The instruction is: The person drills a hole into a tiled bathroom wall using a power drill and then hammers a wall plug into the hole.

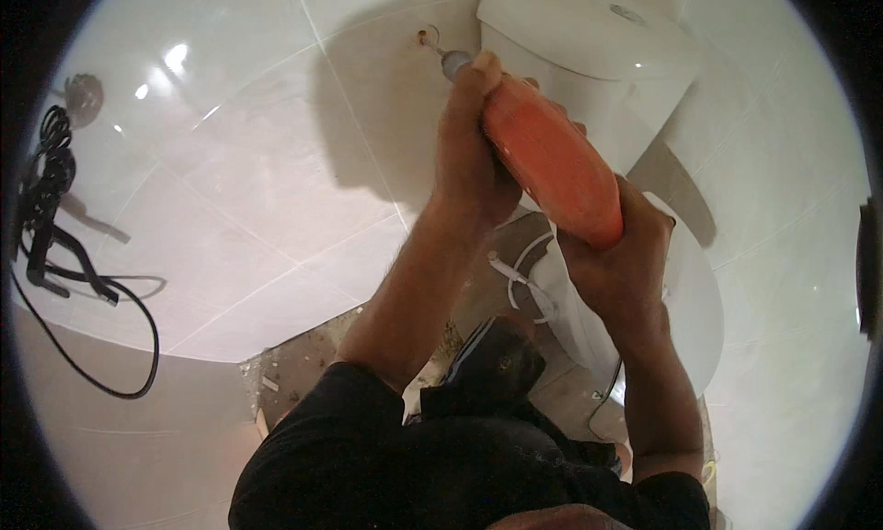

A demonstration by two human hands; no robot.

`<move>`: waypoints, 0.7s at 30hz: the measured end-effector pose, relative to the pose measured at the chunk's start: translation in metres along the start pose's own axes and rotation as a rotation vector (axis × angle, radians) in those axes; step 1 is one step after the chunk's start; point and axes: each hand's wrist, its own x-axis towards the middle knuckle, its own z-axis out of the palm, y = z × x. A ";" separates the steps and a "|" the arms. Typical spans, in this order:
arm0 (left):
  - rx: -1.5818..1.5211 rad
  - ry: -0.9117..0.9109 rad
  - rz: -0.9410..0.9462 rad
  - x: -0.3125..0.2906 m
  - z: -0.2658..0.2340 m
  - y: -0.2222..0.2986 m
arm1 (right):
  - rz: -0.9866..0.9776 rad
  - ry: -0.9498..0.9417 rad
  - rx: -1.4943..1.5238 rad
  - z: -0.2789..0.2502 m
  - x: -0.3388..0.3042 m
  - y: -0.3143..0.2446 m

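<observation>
An orange-red power drill point(552, 157) is held in both my hands, its nose pointing up and left at the tiled wall point(359, 97). My left hand point(474, 139) is closed around its front, just behind the grey chuck point(454, 64). At the rear end, my right hand point(625, 254) wraps the handle, whose trigger is hidden. A thin bit point(436, 44) reaches from the chuck toward a small reddish-brown hole point(423, 38) in the tile. Whether its tip is inside the hole is hard to make out.
Right beside the drill stands a white toilet tank point(589, 33), with the toilet seat or lid point(690, 300) below it. A white hose point(524, 286) loops near the toilet base. Black coiled hose and fittings point(55, 190) hang at the left. Debris point(276, 374) lies along the floor edge.
</observation>
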 end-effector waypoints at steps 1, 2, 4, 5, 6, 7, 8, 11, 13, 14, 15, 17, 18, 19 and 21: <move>0.039 0.001 -0.024 -0.012 0.006 -0.002 | 0.048 0.031 0.004 -0.002 -0.015 -0.005; 0.093 0.015 -0.049 -0.031 0.013 -0.005 | 0.022 0.086 0.005 -0.001 -0.032 -0.007; 0.172 -0.037 -0.116 -0.061 0.023 -0.026 | -0.023 0.202 -0.031 -0.009 -0.075 0.002; 0.207 -0.110 -0.154 -0.074 0.032 -0.045 | 0.077 0.244 -0.057 -0.025 -0.109 0.015; 0.225 -0.202 -0.205 -0.087 0.044 -0.064 | 0.186 0.299 -0.103 -0.052 -0.147 0.029; 0.344 -0.201 -0.322 -0.101 0.037 -0.067 | 0.384 0.283 0.030 -0.061 -0.177 0.039; 0.455 -0.249 -0.457 -0.122 0.048 -0.078 | 0.511 0.357 0.221 -0.079 -0.215 0.038; 0.741 -0.722 -0.707 -0.183 0.061 -0.125 | 0.581 0.797 0.666 -0.133 -0.336 0.004; 1.053 -0.905 -0.628 -0.220 0.026 -0.130 | 0.544 0.957 0.523 -0.144 -0.404 -0.005; 1.152 -0.890 -0.669 -0.236 0.004 -0.134 | 0.571 1.042 0.455 -0.157 -0.426 0.009; 1.173 -0.772 -0.664 -0.234 -0.005 -0.146 | 0.561 1.123 0.394 -0.171 -0.446 0.013; 1.334 -0.767 -0.584 -0.251 -0.043 -0.130 | 0.500 1.307 0.514 -0.168 -0.483 0.007; 1.394 -0.731 -0.609 -0.258 -0.063 -0.117 | 0.543 1.447 0.517 -0.163 -0.504 -0.003; 1.397 -0.708 -0.649 -0.266 -0.087 -0.105 | 0.541 1.516 0.527 -0.158 -0.533 -0.009; 1.497 -0.656 -0.726 -0.279 -0.125 -0.074 | 0.629 1.634 0.551 -0.126 -0.586 -0.007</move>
